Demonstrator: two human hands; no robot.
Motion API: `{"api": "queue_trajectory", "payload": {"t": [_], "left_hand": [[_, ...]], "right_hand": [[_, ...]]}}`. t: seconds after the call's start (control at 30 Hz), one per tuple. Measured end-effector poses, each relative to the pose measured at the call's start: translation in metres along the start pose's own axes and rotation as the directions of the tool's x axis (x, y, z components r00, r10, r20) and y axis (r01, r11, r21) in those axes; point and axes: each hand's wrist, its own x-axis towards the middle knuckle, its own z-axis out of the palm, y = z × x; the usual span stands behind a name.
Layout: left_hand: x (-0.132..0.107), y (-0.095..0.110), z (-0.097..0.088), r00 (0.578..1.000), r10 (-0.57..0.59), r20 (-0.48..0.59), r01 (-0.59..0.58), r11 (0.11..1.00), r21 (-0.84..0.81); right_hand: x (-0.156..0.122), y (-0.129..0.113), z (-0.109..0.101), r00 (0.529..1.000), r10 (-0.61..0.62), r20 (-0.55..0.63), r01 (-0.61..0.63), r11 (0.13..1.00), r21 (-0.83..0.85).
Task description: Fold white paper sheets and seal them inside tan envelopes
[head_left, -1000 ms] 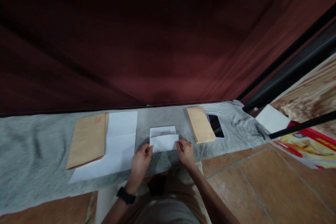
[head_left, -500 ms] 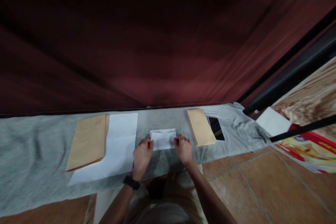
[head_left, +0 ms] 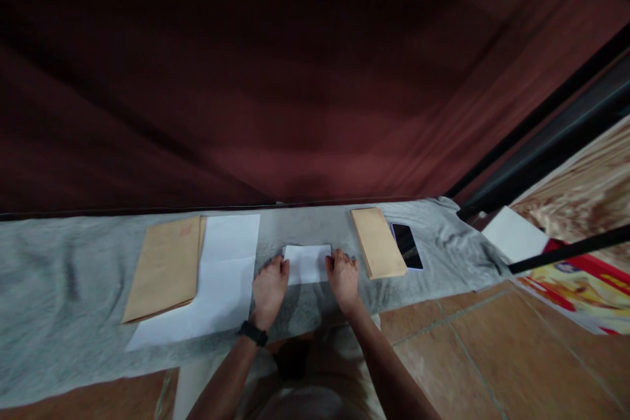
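Observation:
A small folded sheet of white paper [head_left: 308, 265] lies on the grey cloth in front of me. My left hand [head_left: 270, 282], with a black band on the wrist, is closed on the paper's left edge, thumb towards the sheet. At the opposite edge my right hand [head_left: 343, 277] pinches the paper with its fingers curled. Left of my left hand are larger white sheets [head_left: 224, 282], with a stack of brown envelopes [head_left: 167, 266] partly on top of them. Right of my right hand lies a stack of narrower brown envelopes [head_left: 378, 243].
A phone [head_left: 407, 246] rests beside the narrow envelopes. The grey cloth [head_left: 49, 302] covers the long narrow surface, and a dark red curtain [head_left: 295, 111] hangs behind it. At the right are black poles [head_left: 541, 111] and a red-and-yellow printed box [head_left: 585, 282].
The paper's far flap edge, which stood apart from the sheet, now lies level with it. Both hands have stayed at the two sides, moving only slightly.

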Motion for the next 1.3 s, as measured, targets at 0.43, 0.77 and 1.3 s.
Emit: {"api": "queue_trajectory", "payload": {"t": [0.43,0.77,1.3], "left_hand": [[-0.002,0.002,0.003,0.999,0.015,-0.04,-0.014,1.0,0.025],[-0.003,0.002,0.007,0.996,0.031,-0.085,-0.027,0.998,0.051],[-0.036,0.012,0.069,0.832,0.499,-0.242,-0.521,0.853,-0.034]], "right_hand": [[-0.014,-0.008,0.005,0.939,-0.333,-0.086,0.343,0.9,0.27],[-0.032,-0.014,0.017,0.95,-0.312,0.021,0.304,0.939,0.16],[-0.034,-0.011,0.018,0.936,-0.35,0.039,0.34,0.928,0.152]]}}
